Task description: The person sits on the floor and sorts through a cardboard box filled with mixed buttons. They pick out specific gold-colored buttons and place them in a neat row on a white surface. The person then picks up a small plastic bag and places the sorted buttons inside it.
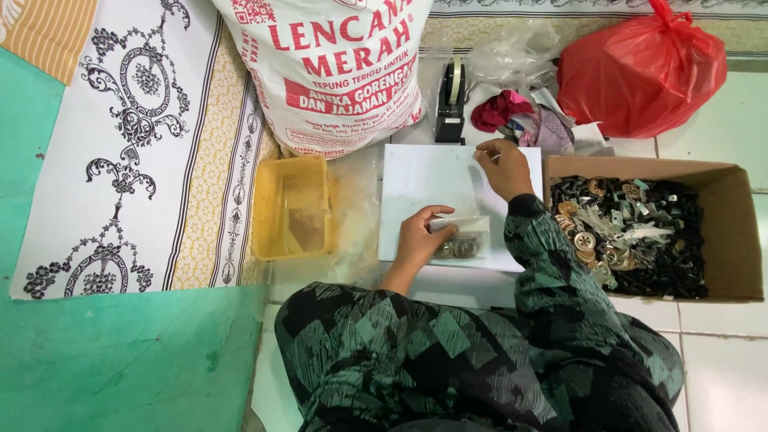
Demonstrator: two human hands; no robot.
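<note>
2 bare hands work over a white board [424, 180]: the left hand [416, 240] pinches a small clear bag [462, 236] of round metal pieces at the board's near edge, while the right hand [504, 166] holds something too small to tell. A cardboard box [732, 232] of parts sits right, a white red-lettered sack [336, 72] far, and a red bag [640, 72] far right.

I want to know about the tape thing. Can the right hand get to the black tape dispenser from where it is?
Probably yes. The right hand hovers just below the tape dispenser, with only bare white board between them.
</note>
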